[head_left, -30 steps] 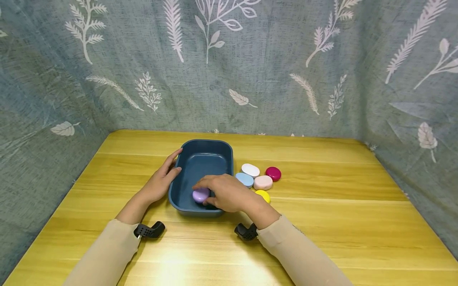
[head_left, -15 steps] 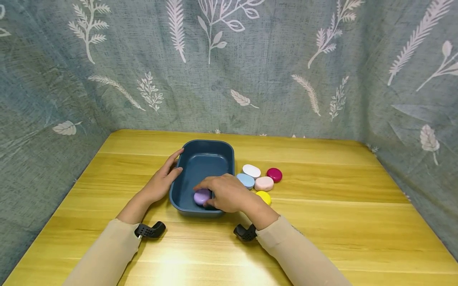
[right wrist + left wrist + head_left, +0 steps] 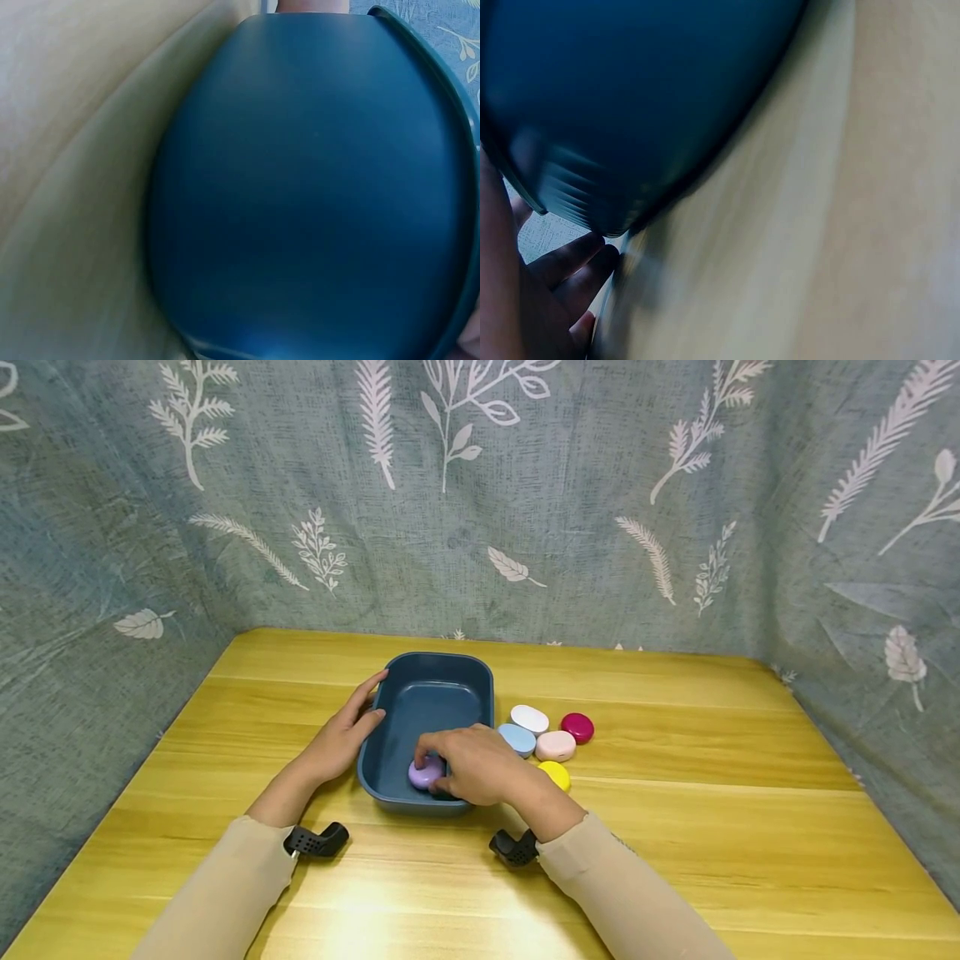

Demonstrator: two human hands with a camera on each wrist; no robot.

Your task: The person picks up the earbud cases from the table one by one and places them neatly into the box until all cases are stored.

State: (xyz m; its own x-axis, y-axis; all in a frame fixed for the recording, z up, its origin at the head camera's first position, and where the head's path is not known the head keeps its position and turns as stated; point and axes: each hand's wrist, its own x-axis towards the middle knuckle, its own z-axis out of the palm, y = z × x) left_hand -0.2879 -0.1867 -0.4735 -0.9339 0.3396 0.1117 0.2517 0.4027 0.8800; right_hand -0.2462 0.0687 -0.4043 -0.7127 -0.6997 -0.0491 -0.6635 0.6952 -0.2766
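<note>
A dark blue rectangular box (image 3: pixel 427 710) with rounded corners stands uncovered on the wooden table. My left hand (image 3: pixel 333 747) rests along its left side, index fingertip at the far left corner and thumb on the rim. In the left wrist view, extended fingers (image 3: pixel 583 281) touch the box's outer wall. My right hand (image 3: pixel 480 764) reaches over the right rim into the near end. There its thumb and bent index finger pinch a small, glossy, round purple case (image 3: pixel 422 777) at the box's floor. The right wrist view is mostly filled by the box's outer wall (image 3: pixel 307 172).
Right of the box lie several similar small cases: white (image 3: pixel 529 719), light blue (image 3: pixel 517 740), pale pink (image 3: pixel 556 746), dark red (image 3: pixel 577 727) and yellow (image 3: pixel 557 775), the last partly hidden by the right wrist. A patterned grey-blue curtain (image 3: pixel 420 552) hangs behind the table (image 3: pixel 675 852).
The right index finger has bent inward over the top of the purple case. The left hand keeps its place on the box. The whole head view has shifted slightly.
</note>
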